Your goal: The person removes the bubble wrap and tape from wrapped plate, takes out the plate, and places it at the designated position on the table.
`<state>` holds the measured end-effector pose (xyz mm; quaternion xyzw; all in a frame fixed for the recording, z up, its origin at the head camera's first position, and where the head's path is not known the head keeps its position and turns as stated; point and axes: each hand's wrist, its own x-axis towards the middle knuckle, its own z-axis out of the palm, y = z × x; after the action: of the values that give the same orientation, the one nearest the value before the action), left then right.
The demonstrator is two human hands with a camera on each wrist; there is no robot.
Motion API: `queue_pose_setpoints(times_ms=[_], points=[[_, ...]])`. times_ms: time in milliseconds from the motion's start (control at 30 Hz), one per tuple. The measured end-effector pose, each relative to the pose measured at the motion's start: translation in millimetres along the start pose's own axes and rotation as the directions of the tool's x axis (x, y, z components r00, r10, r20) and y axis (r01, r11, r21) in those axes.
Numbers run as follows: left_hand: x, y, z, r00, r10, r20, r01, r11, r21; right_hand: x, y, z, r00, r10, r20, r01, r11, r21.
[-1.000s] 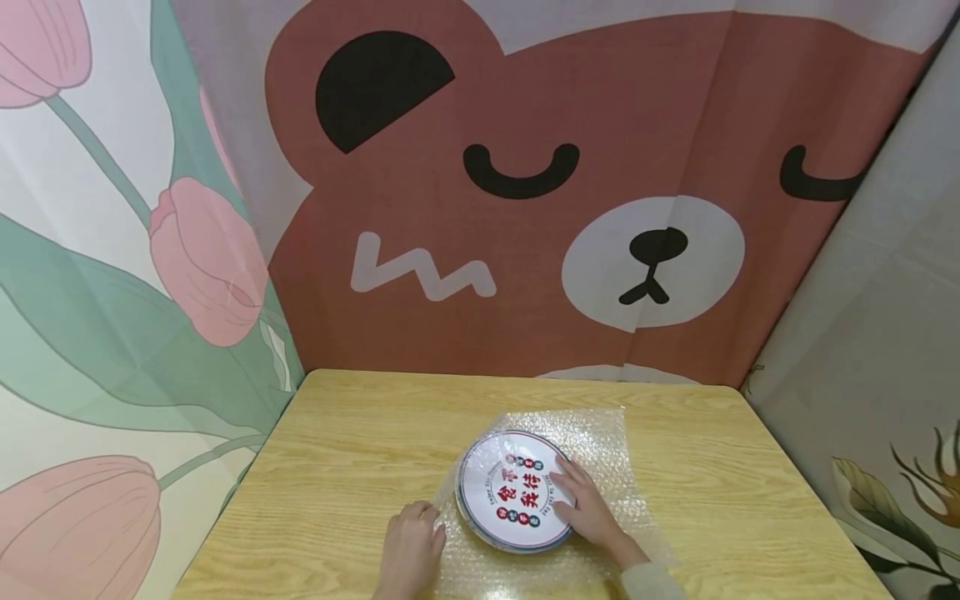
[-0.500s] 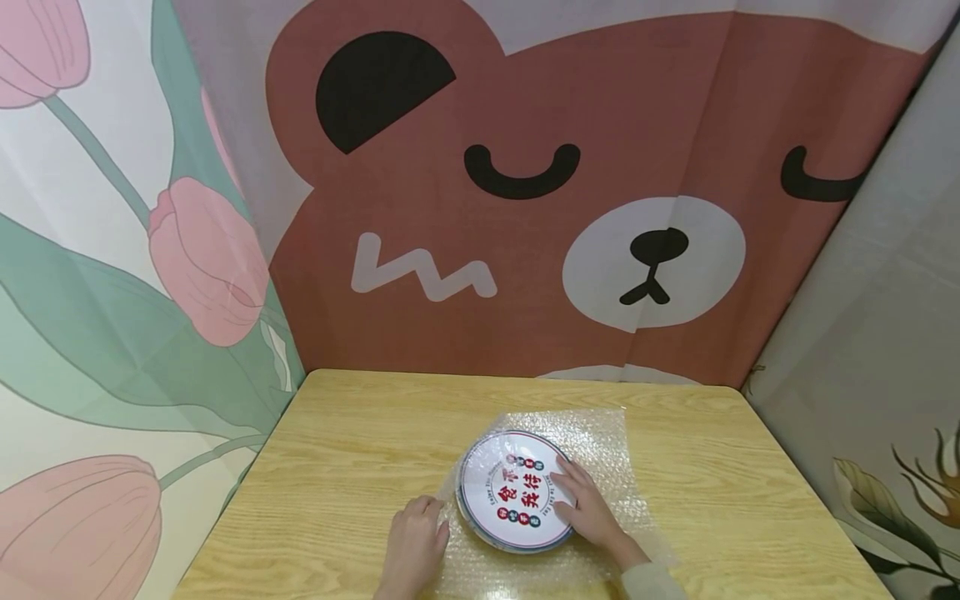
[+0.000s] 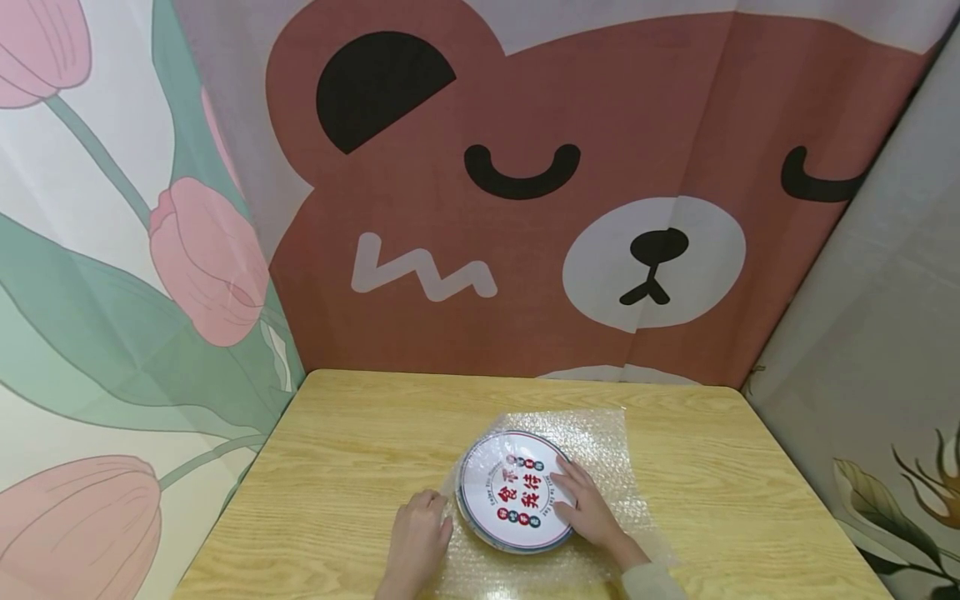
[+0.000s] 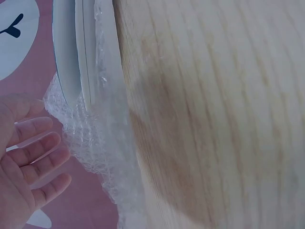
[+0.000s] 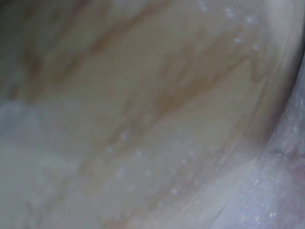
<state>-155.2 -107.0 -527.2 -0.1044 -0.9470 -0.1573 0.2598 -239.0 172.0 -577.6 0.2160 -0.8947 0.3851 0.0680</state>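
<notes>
A stack of white plates [image 3: 495, 508] with blue rims and red lettering lies on a sheet of bubble wrap [image 3: 592, 429]. My right hand [image 3: 600, 518] rests its spread fingers on the top plate's right part. To the left of the stack, my left hand [image 3: 418, 529] is at the wrap's left edge. In the left wrist view the left hand [image 4: 24, 157] has loosely extended fingers, with one fingertip right at the bubble wrap [image 4: 90, 138]. Beside it, the edges of two plates [image 4: 66, 52] show. The right wrist view is blurred and shows no fingers.
The wooden table [image 3: 360, 417] carries the wrap and plates. Behind it hangs a brown bear curtain [image 3: 420, 192], with a tulip-print curtain [image 3: 112, 333] on the left and a grey curtain [image 3: 862, 317] with plant prints on the right.
My left hand has shifted slightly to the right, closer to the plates. The right hand, plates and bubble wrap look the same.
</notes>
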Motion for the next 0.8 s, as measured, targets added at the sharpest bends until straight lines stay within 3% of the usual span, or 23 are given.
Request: queue_pose_setpoints(times_ms=[800], points=[[9.5,0.0,9.5,0.998,0.068,-0.005,-0.068,0.997,0.028,0.4,0.9,0.6,1.000,0.008,0.011,-0.008,1.000,0.002]])
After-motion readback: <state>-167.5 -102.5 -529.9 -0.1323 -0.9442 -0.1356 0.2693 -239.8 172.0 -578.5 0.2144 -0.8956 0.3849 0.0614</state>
